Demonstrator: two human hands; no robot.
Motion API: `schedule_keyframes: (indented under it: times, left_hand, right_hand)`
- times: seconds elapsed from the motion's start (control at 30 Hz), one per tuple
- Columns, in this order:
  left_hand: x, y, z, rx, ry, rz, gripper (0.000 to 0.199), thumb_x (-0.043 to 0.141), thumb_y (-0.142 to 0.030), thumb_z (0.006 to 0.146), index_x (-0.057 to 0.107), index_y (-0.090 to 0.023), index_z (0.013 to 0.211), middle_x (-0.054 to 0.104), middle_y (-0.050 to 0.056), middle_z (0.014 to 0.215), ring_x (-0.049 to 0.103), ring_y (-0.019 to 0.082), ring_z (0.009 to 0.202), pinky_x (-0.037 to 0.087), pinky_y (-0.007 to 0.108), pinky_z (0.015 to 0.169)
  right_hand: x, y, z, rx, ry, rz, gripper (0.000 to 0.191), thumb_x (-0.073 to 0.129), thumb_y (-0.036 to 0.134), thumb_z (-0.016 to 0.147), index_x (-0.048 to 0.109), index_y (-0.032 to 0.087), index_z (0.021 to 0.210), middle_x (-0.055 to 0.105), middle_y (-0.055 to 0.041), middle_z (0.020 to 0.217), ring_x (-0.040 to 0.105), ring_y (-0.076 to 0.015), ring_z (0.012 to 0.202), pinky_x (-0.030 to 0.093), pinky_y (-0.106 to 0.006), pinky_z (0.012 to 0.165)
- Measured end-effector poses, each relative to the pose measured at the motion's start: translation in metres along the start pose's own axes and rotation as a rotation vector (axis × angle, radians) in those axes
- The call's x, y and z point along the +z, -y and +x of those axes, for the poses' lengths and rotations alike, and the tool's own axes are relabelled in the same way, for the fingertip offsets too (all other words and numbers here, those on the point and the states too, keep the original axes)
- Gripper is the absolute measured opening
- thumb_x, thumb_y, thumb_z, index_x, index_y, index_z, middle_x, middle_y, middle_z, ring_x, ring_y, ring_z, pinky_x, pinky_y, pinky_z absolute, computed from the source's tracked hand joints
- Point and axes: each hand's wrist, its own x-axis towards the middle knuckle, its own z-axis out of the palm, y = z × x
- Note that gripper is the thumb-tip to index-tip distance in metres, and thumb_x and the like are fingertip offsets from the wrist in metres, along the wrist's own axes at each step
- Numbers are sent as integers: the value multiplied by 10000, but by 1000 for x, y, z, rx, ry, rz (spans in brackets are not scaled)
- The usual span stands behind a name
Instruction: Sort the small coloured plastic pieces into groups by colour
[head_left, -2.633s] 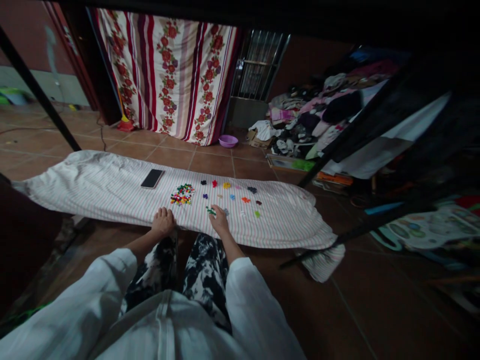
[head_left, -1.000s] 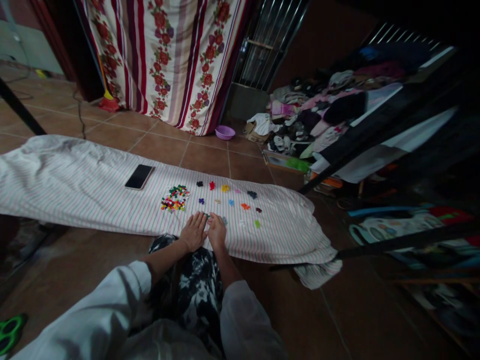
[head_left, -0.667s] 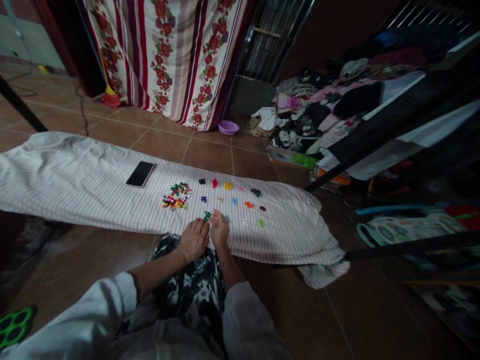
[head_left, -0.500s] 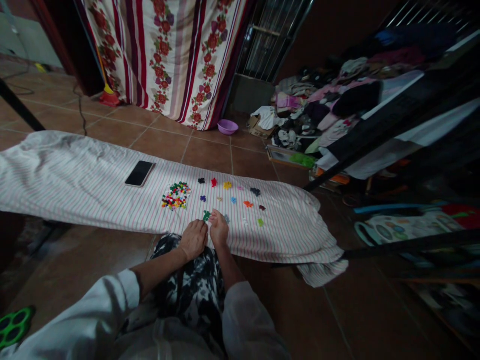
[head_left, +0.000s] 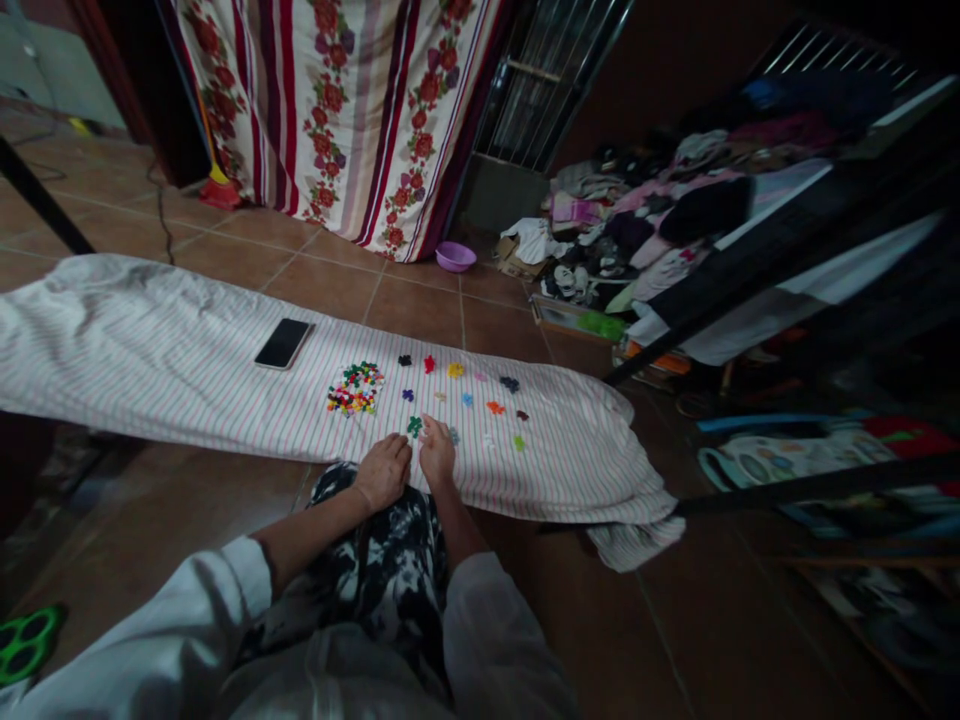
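Note:
On the striped cloth (head_left: 187, 340) lies a loose pile of mixed coloured beads (head_left: 352, 398), left of several small single-colour groups. My left hand (head_left: 384, 472) rests at the cloth's near edge with its fingers curled; what they hold, if anything, is hidden. Just right of it, my right hand (head_left: 437, 453) has its fingers bent together beside the green group (head_left: 414, 427), and no held item can be made out. Farther off are the red (head_left: 429, 364), yellow (head_left: 455, 370) and orange (head_left: 495, 407) groups. A lime green group (head_left: 519, 443) sits to the right.
A phone (head_left: 283, 344) lies on the cloth left of the beads. Beyond, on the tiled floor, are a purple basin (head_left: 455, 256) and a red broom head (head_left: 220, 188). Clothes (head_left: 630, 220) are heaped at the right back. Dark metal bars cross the right side.
My left hand has drawn slightly left, widening the gap to my right hand. My right hand stays near the green group. The view has shifted a little.

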Motion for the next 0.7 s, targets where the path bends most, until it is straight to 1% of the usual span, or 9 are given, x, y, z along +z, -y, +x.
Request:
schedule_keyframes:
  times: [0.07,0.17,0.23,0.33,0.47,0.57,0.7]
  left_hand:
    - [-3,3,-3,21,39,16,372,398,-210,912,583,-130,1225,586,155,1308,486,267,1272,431,454,1050]
    - [-6,6,-9,65,97,47,433,390,-256,931,541,-104,1307,539,171,1389,450,284,1331,402,455,1070]
    - [-6,8,-12,80,106,68,460,377,-271,941,514,-108,1348,497,164,1440,416,283,1367,370,446,1093]
    - [-2,9,-18,80,90,87,485,356,-280,948,476,-131,1394,450,148,1483,371,273,1403,332,448,1116]
    - [3,10,-21,95,75,106,512,341,-315,956,428,-145,1432,405,143,1513,345,271,1419,309,465,1130]
    - [4,11,-22,97,89,118,523,347,-335,958,422,-135,1435,387,141,1524,337,271,1424,300,451,1139]
    - [3,13,-22,106,96,120,528,357,-342,955,404,-163,1449,385,132,1527,329,263,1428,299,450,1139]
  right_hand:
    - [-2,3,1,-32,32,-69,621,402,28,743,589,237,1297,634,-62,1139,586,-193,1044,478,-347,944]
    - [-4,9,2,-64,87,-176,590,417,17,758,608,219,1279,621,-81,1156,557,-202,1101,432,-341,990]
    - [-4,13,2,-72,115,-247,561,425,12,773,624,212,1258,615,-99,1169,545,-213,1117,412,-336,998]
    - [-2,17,2,-83,131,-313,567,432,1,774,627,223,1258,614,-105,1187,541,-224,1117,399,-348,1002]
    - [-1,15,3,-91,114,-316,555,425,6,776,639,219,1242,618,-100,1182,549,-219,1105,400,-358,1005]
    - [-1,14,5,-86,92,-266,547,404,0,770,660,202,1208,623,-99,1155,562,-204,1091,418,-341,998]
    - [-5,16,7,-86,50,-208,519,387,6,761,695,196,1133,625,-98,1104,580,-195,1036,454,-331,953]
